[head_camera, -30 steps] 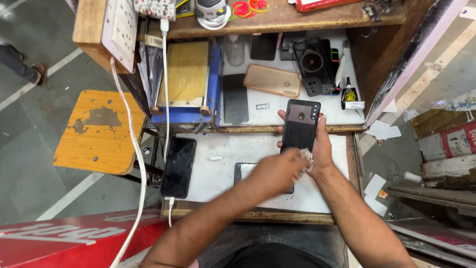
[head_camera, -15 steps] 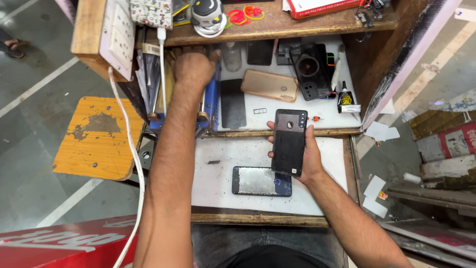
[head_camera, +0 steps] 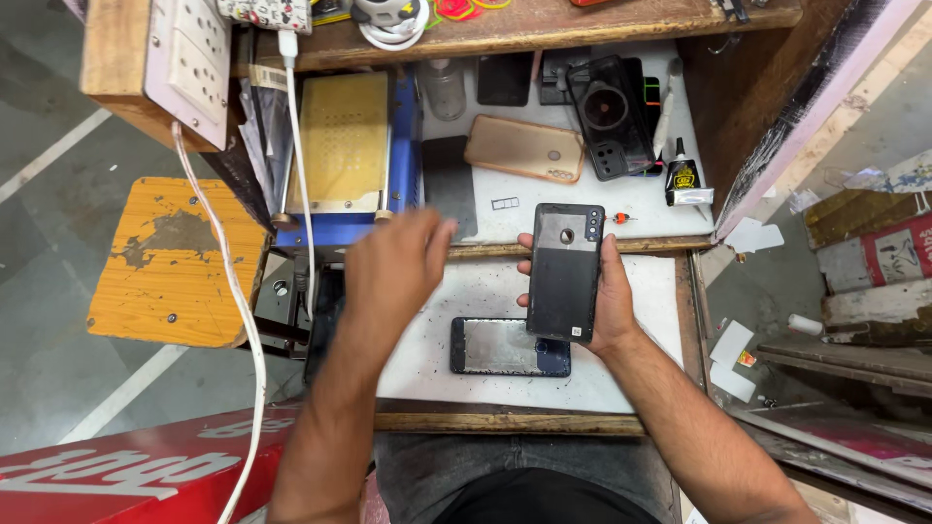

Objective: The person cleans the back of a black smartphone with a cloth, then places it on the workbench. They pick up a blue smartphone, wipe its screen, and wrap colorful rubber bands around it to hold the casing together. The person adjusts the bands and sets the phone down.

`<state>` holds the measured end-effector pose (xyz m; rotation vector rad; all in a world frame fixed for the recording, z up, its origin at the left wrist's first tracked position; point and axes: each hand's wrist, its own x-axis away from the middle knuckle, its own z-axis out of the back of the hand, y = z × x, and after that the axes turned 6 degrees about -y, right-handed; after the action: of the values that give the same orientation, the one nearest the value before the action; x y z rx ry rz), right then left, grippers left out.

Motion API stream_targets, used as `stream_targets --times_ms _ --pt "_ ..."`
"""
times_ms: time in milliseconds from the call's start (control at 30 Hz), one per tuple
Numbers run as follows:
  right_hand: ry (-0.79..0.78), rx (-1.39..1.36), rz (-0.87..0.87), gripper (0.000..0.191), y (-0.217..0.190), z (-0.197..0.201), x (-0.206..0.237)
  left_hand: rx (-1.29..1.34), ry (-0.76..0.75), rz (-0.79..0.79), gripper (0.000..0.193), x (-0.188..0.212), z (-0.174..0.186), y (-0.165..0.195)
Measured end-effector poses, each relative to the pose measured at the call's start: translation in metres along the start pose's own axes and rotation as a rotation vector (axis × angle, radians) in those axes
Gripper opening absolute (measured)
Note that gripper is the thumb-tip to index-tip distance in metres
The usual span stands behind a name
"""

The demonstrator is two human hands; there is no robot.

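Black phone (head_camera: 565, 272), back side up, held upright in the right hand (head_camera: 607, 301) above the white work surface (head_camera: 621, 369); camera cluster at its upper edge, small pale sticker near its lower corner. Fingers of the right hand wrapped around the phone's edges from behind, thumb along the right edge, fingertips (head_camera: 525, 240) showing at the left edge. Directly below the held phone, and partly covered by it, a second phone (head_camera: 500, 346) lying flat and crosswise on the white work surface, its glass dusty and speckled. Left hand (head_camera: 393, 267) in mid-air to the left of the black phone, blurred, fingers loosely spread and empty, apart from the phone and just in front of the blue heating plate (head_camera: 349, 146) with its yellowish top. Behind the held phone, on the raised rear shelf: tan phone case (head_camera: 524, 148) lying flat, dark transparent case (head_camera: 612, 116) leaning beside it, small glue bottle (head_camera: 682, 180) at the right, dark rectangular panel (head_camera: 449, 184) near the blue plate. White cable (head_camera: 233, 301) hanging from the wall socket board (head_camera: 189, 58) at upper left. Orange wooden stool (head_camera: 165, 262) well apart at the left, beside the bench. Wooden front edge (head_camera: 505, 422) of the bench nearest the body.
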<state>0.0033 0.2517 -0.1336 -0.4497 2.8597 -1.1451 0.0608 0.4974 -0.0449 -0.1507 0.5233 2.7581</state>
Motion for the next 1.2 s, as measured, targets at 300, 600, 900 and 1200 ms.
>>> stream_targets --times_ms 300,600,900,1200 --pt "-0.099 0.027 -0.091 0.075 0.019 0.002 0.001 0.773 -0.007 0.138 0.032 0.089 -0.066 0.019" --pt "-0.153 0.133 -0.086 0.072 0.026 0.002 0.012 0.960 0.120 0.122 0.030 0.065 -0.101 0.048" --pt "-0.185 0.188 -0.065 0.071 0.029 0.003 0.012 0.850 0.184 0.011 0.014 0.065 -0.107 0.060" --pt "-0.071 0.281 0.035 0.060 0.022 0.014 0.012 0.893 0.035 -0.045 0.013 0.054 -0.109 0.052"
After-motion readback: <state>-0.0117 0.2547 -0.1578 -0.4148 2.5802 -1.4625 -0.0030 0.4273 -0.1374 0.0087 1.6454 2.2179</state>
